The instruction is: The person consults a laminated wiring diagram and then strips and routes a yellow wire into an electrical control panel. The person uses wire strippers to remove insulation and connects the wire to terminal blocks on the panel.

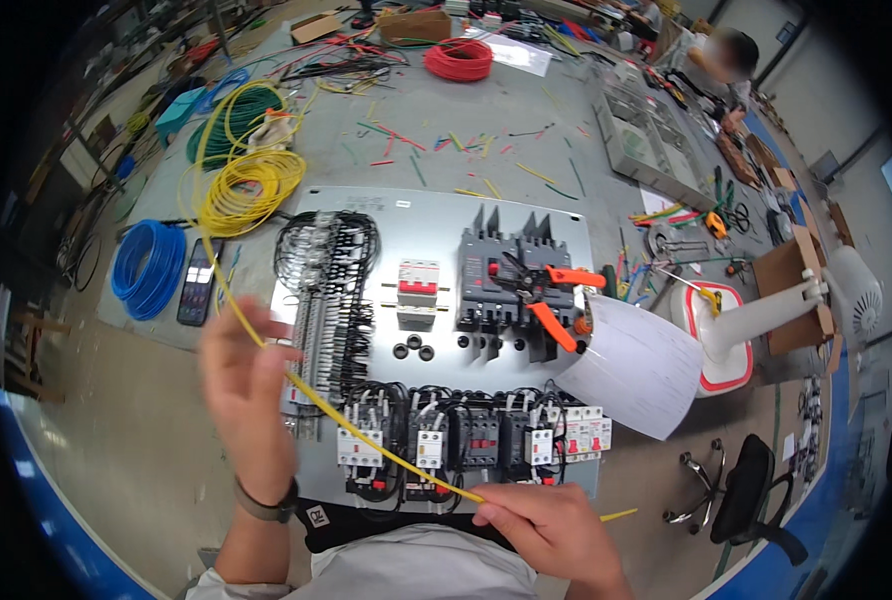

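Observation:
A yellow wire (371,441) runs slantwise in front of me, over the panel, up to a yellow coil (251,188) at the far left. My right hand (558,532) is closed round it near the panel's front edge, and a short end pokes out to its right. Across the fingers of my left hand (249,385) the same wire passes; this hand is raised, smeared by motion, with its fingers loosely apart. Below them lies the metal mounting panel (406,222), with terminal blocks (318,300), a red-and-white breaker (418,284), large dark breakers (516,280) and a row of contactors (429,448).
Orange-handled pliers (551,300) rest on the dark breakers, beside a paper sheet (631,365) and a white fan (736,335). Blue coil (148,270) and phone (200,282) lie left; red coil (458,60) at the back. A person (721,65) sits far right.

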`<action>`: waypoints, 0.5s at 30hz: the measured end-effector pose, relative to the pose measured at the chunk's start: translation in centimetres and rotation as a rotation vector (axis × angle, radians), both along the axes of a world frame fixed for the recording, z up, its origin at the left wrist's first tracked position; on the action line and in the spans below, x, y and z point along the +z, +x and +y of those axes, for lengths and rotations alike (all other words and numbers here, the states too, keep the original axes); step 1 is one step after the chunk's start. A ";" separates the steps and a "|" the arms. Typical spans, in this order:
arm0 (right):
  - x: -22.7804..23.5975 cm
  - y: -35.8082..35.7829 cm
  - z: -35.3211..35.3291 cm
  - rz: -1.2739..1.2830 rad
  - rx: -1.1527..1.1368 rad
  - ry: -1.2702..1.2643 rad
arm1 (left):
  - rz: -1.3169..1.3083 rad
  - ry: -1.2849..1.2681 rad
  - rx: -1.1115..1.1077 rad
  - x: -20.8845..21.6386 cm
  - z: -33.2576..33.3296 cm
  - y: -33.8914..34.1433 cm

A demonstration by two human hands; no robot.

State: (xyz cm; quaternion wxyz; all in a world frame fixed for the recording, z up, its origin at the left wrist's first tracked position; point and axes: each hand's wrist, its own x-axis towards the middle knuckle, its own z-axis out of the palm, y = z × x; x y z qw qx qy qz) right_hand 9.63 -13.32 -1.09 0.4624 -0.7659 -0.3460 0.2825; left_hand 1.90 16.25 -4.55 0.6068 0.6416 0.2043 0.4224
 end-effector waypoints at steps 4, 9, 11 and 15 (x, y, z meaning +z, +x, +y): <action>0.6 1.0 -0.2 -0.180 -0.013 0.006 | 0.162 1.003 0.347 2.5 2.2 -1.2; 0.7 2.4 -0.8 -0.274 -0.074 0.020 | 0.428 1.271 -0.244 4.8 5.3 -1.4; 0.9 3.1 -1.2 -0.299 -0.101 0.026 | 0.410 1.165 -0.231 4.7 5.3 -1.6; 1.3 4.6 -1.4 -0.383 -0.121 0.014 | 0.450 1.161 -0.297 4.4 5.5 -2.4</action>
